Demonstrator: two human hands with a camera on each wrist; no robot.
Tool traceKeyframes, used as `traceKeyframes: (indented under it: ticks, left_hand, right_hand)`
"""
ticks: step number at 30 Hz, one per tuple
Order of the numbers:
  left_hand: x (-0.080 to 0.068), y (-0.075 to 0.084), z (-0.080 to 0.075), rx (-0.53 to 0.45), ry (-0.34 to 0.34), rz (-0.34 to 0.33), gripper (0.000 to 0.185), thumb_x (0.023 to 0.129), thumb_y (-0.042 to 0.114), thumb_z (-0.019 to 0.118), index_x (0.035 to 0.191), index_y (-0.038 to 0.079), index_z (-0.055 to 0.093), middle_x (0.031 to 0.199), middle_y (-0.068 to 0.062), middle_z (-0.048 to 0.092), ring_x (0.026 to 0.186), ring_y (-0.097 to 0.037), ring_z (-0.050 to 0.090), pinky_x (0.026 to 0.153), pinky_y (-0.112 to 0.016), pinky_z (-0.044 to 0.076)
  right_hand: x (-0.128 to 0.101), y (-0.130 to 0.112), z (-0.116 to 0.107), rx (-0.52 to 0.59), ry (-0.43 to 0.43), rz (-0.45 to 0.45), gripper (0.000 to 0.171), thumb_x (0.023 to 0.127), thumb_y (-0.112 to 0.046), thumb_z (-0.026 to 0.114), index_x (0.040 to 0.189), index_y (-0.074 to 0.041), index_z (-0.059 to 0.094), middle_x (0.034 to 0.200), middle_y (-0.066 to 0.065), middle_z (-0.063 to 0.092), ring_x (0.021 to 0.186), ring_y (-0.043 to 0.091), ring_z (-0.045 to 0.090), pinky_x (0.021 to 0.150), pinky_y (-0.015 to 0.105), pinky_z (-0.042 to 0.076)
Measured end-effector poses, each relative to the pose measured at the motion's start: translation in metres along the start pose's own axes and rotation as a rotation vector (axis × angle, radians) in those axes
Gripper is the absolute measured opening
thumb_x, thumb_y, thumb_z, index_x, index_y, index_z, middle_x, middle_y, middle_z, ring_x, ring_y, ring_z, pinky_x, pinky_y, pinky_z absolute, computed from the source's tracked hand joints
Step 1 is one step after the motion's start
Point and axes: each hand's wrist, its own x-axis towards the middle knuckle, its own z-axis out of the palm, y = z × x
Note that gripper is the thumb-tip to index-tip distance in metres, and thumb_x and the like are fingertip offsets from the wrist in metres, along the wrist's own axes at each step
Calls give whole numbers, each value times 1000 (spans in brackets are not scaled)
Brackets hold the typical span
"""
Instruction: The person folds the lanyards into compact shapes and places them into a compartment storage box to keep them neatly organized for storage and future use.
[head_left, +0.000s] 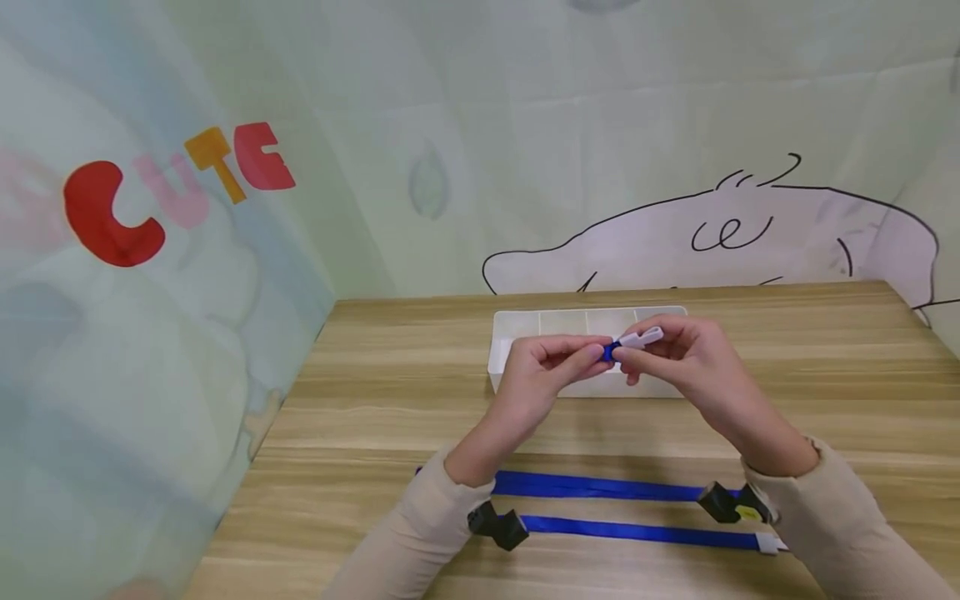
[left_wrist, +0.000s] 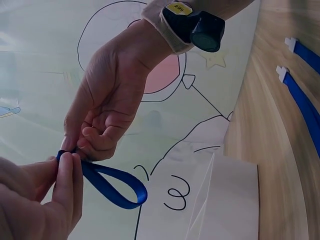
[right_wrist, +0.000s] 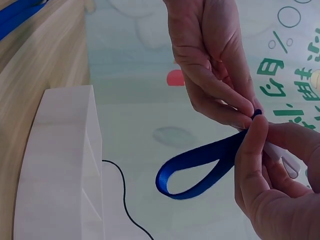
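Observation:
My left hand (head_left: 536,375) and right hand (head_left: 701,367) meet above a white box, their fingertips pinching a short blue lanyard strap (head_left: 608,352). In the right wrist view the strap (right_wrist: 192,167) hangs as a loop below the fingers. A white plastic clip (head_left: 641,337) sticks out of the right hand's grip. In the left wrist view the loop (left_wrist: 117,187) dangles between the left hand (left_wrist: 45,200) and the right hand (left_wrist: 112,100). Fingertips hide the spot where strap and clip meet.
Behind the hands stands the white box (head_left: 648,387) with dividers. Nearer me, two lengths of blue strap (head_left: 592,486) (head_left: 637,531) lie across the wooden table (head_left: 360,433), partly under the forearms. One ends in a white fitting (head_left: 768,543). A printed curtain (head_left: 420,150) hangs behind the table.

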Motion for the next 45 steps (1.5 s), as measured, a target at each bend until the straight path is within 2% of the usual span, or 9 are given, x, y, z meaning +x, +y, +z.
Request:
traceKeyframes:
  ticks: [4,15,22,30,37,45]
  left_hand:
    - [0,-1,0,32,-2,18,25,95,0,64,117,-11,68,112,-21,71,100,-26,71,88,-36,56]
    - [0,-6,1,118,55,78,21,90,-2,70,110,-8,71,105,-18,73,92,-22,73,83,-36,58]
    - [0,-8,2,154,82,103,20,90,0,71,109,-6,72,104,-16,73,91,-22,73,83,-35,58]
    - [0,-11,2,227,113,106,19,90,6,73,108,-2,75,103,-12,74,89,-18,72,81,-32,59]
    - [1,-11,2,221,116,114,18,89,6,74,105,-2,74,99,-13,74,87,-18,72,80,-33,59]
    - [1,-9,2,246,127,140,17,87,7,77,102,-1,74,96,-10,73,83,-15,70,78,-33,60]
  right_hand:
    - [0,1,0,14,-5,9,22,90,-11,75,104,5,69,85,13,71,72,25,69,81,27,57]
    - [1,2,0,2,-23,58,25,90,-13,76,105,5,69,86,20,72,78,24,71,83,27,56]
    - [1,2,1,-17,-24,53,24,90,-13,76,106,4,69,88,12,74,79,25,72,83,27,57]
    - [2,3,3,-24,-27,69,26,89,-13,77,108,4,70,95,12,74,83,26,73,83,28,57]
    - [1,2,6,-36,-7,83,28,89,-18,77,107,3,70,90,11,74,82,26,73,83,27,57]
    - [1,4,7,-7,0,59,26,89,-14,78,105,4,69,87,11,73,78,26,72,80,31,58]
